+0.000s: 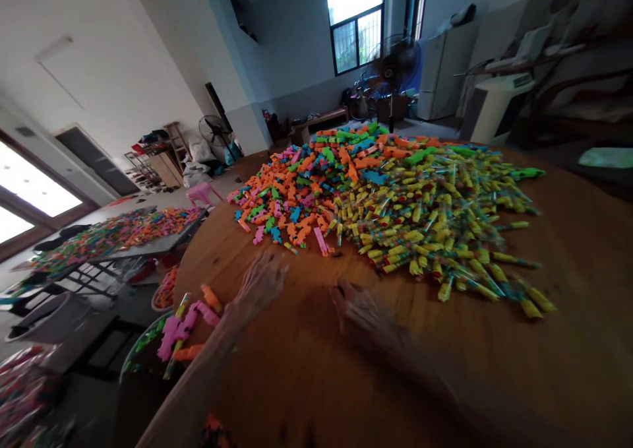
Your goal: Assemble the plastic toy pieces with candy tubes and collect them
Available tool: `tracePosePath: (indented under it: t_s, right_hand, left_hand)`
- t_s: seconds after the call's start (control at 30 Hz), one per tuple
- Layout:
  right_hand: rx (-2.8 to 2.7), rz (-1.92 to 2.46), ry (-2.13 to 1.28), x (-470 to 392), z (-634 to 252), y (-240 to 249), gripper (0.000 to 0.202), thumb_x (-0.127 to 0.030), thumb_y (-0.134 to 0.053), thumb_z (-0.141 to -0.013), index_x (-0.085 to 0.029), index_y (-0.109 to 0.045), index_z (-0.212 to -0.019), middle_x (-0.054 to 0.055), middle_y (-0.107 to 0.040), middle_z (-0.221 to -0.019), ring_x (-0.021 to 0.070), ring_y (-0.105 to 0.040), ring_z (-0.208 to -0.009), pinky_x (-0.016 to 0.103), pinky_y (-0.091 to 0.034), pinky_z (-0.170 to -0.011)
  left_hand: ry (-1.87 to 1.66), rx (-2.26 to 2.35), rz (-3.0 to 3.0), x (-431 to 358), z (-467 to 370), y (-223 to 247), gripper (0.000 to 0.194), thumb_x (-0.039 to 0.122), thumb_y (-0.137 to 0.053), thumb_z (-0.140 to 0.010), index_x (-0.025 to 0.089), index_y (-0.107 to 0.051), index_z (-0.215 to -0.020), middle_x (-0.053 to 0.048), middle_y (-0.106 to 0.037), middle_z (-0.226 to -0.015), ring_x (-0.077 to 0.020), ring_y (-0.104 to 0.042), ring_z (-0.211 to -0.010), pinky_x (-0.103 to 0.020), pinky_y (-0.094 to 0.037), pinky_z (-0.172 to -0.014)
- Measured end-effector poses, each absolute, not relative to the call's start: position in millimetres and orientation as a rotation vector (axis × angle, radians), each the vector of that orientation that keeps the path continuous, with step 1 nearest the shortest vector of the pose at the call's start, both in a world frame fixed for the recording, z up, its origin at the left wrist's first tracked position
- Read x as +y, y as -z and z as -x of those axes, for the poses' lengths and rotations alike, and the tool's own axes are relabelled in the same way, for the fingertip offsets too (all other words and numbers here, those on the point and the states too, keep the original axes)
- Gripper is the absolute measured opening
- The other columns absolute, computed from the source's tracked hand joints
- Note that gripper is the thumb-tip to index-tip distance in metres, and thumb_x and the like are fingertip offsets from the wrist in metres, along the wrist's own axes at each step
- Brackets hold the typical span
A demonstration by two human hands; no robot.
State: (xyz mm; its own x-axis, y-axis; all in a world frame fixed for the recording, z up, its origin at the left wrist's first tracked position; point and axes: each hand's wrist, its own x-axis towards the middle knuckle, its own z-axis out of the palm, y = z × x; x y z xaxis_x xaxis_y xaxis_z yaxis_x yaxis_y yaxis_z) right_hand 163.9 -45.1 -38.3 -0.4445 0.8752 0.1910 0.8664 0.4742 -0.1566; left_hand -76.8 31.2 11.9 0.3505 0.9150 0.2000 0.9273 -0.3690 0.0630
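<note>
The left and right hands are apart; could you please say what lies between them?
Only bare table shows between the left hand and the right hand in the head view.

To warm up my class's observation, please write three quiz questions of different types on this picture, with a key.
1. Multiple choice: on the round brown wooden table, what lies right of the multicoloured plastic heap?
A) pink plastic stool
B) heap of slim yellow-wrapped tubes
C) white refrigerator

2. True or false: the bare left hand is nearer the loose pink plastic pieces at the table's left edge than the bare right hand.

3. Fill in: a dark ____ partly overlaps the barred, dark-framed window.

Key: 1. B; 2. true; 3. standing fan.
</note>
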Motion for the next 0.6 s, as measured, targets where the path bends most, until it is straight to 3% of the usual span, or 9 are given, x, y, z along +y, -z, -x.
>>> tracePosePath:
  t_s: [0.13, 0.23, 0.3, 0.43, 0.6]
  right_hand:
    - [-2.357, 1.546, -0.049, -44, -161, 42, 0.024, -0.012, -0.047, -0.095, -0.016, -0.065, -0.109, 0.012, -0.063, -0.103, 0.0213, -0.064, -0.074, 0.033, -0.037, -0.056]
    - [-2.324, 1.535, -0.02, -44, -159, 46, 0.025, -0.019, -0.043, -0.101, -0.018, -0.065, -0.113, 0.012, -0.063, -0.104, 0.0208, -0.063, -0.071, 0.032, -0.039, -0.055]
    - [-2.355, 1.51, 0.014, -43, -158, 48, 0.024, -0.019, -0.044, -0.1, -0.018, -0.065, -0.113, 0.012, -0.063, -0.103, 0.021, -0.063, -0.07, 0.032, -0.041, -0.054]
    - [-2.389, 1.545, 0.032, -39, -158, 51, 0.022, -0.017, -0.047, -0.098, -0.017, -0.066, -0.108, 0.012, -0.064, -0.102, 0.02, -0.064, -0.07, 0.03, -0.043, -0.055]
    - [-2.482, 1.597, -0.036, -39, -163, 45, 0.029, -0.007, -0.049, -0.091, -0.015, -0.067, -0.111, 0.015, -0.066, -0.106, 0.0184, -0.063, -0.073, 0.028, -0.041, -0.055]
  left_hand:
    - [0.356, -1.95, 2.368, 64, 41, -10, 0.025, 0.032, -0.046, -0.1, 0.018, -0.062, -0.113, -0.014, -0.067, -0.106, -0.0254, -0.066, -0.093, -0.037, -0.052, -0.079]
    - [0.452, -2.032, 2.236, 76, 18, -11, 0.033, 0.036, -0.039, -0.102, 0.015, -0.059, -0.118, -0.02, -0.065, -0.111, -0.0303, -0.066, -0.097, -0.041, -0.051, -0.078]
    - [0.495, -2.036, 2.238, 80, 1, -12, 0.037, 0.042, -0.039, -0.102, 0.015, -0.062, -0.115, -0.022, -0.065, -0.115, -0.0327, -0.066, -0.1, -0.043, -0.051, -0.078]
    - [0.474, -2.085, 2.319, 91, -32, -11, 0.046, 0.054, -0.045, -0.099, 0.015, -0.069, -0.091, -0.02, -0.07, -0.093, -0.0327, -0.069, -0.086, -0.041, -0.049, -0.071]
    - [0.431, -2.13, 2.369, 109, -36, -6, 0.036, 0.041, -0.05, -0.095, 0.014, -0.068, -0.08, -0.015, -0.069, -0.081, -0.025, -0.068, -0.077, -0.031, -0.041, -0.062]
